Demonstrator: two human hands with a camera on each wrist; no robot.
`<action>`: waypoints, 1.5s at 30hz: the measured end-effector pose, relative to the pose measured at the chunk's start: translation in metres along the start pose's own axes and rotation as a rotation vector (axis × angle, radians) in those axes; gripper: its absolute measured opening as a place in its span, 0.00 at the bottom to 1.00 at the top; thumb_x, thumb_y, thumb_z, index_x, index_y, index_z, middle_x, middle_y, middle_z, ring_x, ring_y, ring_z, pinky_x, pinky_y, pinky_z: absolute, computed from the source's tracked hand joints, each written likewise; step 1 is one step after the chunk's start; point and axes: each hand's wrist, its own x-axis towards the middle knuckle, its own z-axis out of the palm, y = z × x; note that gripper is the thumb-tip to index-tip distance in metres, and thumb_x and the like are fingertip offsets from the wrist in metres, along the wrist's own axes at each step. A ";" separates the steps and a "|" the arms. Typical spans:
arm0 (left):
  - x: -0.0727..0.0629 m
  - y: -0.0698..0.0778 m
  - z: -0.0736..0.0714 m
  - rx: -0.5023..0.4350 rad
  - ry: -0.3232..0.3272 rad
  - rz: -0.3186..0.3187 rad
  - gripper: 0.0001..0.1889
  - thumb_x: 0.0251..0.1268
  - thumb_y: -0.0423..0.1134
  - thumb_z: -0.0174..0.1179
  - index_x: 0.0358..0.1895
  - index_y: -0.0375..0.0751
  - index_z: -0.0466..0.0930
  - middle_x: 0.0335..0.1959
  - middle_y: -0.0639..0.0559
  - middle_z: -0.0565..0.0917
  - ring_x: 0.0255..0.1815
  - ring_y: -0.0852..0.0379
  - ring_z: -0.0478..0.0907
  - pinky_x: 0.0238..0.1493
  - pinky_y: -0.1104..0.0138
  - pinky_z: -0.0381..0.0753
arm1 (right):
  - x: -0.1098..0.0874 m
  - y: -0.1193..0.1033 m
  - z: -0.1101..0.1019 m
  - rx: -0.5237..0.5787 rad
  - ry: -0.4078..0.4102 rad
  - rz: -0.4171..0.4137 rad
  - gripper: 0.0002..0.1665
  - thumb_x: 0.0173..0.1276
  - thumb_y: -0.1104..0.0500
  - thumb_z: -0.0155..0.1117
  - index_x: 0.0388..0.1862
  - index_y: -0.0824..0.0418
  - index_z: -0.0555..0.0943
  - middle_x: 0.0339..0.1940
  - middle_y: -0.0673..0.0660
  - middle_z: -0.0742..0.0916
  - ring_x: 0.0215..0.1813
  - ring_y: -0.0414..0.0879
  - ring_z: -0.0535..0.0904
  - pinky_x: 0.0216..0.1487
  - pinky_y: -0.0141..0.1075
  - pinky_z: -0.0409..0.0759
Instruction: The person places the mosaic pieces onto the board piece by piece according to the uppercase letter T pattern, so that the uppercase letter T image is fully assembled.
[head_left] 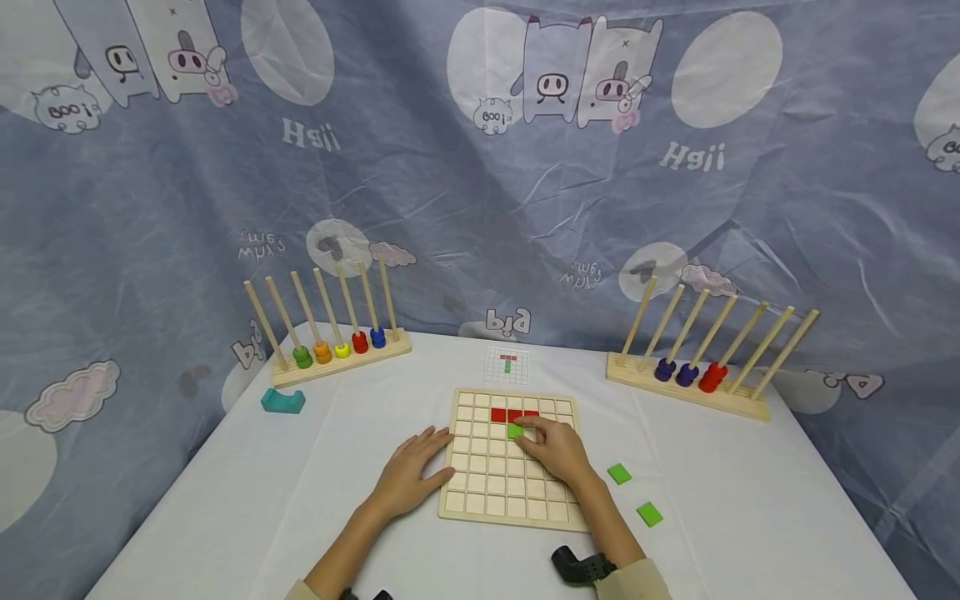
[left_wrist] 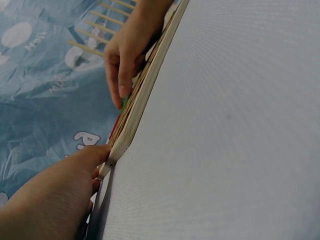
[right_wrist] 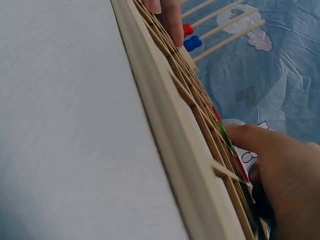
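Note:
A wooden grid board [head_left: 487, 521] lies on the white table, with red square tiles [head_left: 498, 415] in a row near its top. Below the middle red one sits a green tile [head_left: 514, 431]. My right hand [head_left: 557, 450] reaches over the board and pinches this green tile, forefinger at its upper edge and thumb at its lower. In the right wrist view, a fingertip meets the green tile [right_wrist: 226, 136]. My left hand [head_left: 408, 473] rests beside the board, fingers extended and fingertips against its left edge. The left wrist view shows the left hand [left_wrist: 60, 192] touching the board's rim.
Two loose green tiles [head_left: 649, 513] lie right of the board. Behind it is a printed grid card [head_left: 507, 366] with a red and green T. Peg stands with coloured beads stand at back left [head_left: 345, 360] and back right [head_left: 690, 387]. A teal block [head_left: 282, 402] sits far left.

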 end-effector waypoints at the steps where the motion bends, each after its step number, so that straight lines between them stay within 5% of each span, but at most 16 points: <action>1: 0.000 0.000 0.000 0.001 0.001 0.002 0.29 0.62 0.54 0.55 0.65 0.48 0.67 0.66 0.54 0.67 0.69 0.52 0.56 0.68 0.55 0.52 | 0.000 0.000 0.000 0.004 0.003 0.001 0.18 0.58 0.49 0.68 0.47 0.52 0.84 0.08 0.43 0.68 0.12 0.36 0.59 0.14 0.31 0.58; 8: 0.002 0.002 0.002 0.014 0.027 0.047 0.28 0.62 0.53 0.56 0.64 0.45 0.69 0.64 0.50 0.69 0.68 0.47 0.59 0.66 0.52 0.56 | -0.003 0.001 -0.003 0.015 0.024 -0.003 0.17 0.58 0.49 0.68 0.46 0.52 0.84 0.07 0.43 0.66 0.11 0.35 0.57 0.13 0.30 0.57; 18: 0.002 0.001 0.003 0.011 0.011 0.022 0.29 0.62 0.54 0.56 0.64 0.46 0.68 0.65 0.52 0.69 0.69 0.50 0.57 0.67 0.54 0.55 | -0.016 0.004 -0.016 -0.019 0.001 0.012 0.20 0.59 0.44 0.65 0.48 0.51 0.83 0.07 0.43 0.66 0.11 0.35 0.55 0.13 0.30 0.56; 45: -0.001 -0.001 0.000 0.008 0.022 0.021 0.29 0.62 0.54 0.56 0.64 0.46 0.68 0.65 0.53 0.68 0.69 0.51 0.57 0.67 0.54 0.53 | -0.094 0.071 -0.089 -0.226 0.077 0.047 0.23 0.51 0.40 0.70 0.43 0.49 0.84 0.08 0.39 0.63 0.13 0.32 0.52 0.14 0.27 0.53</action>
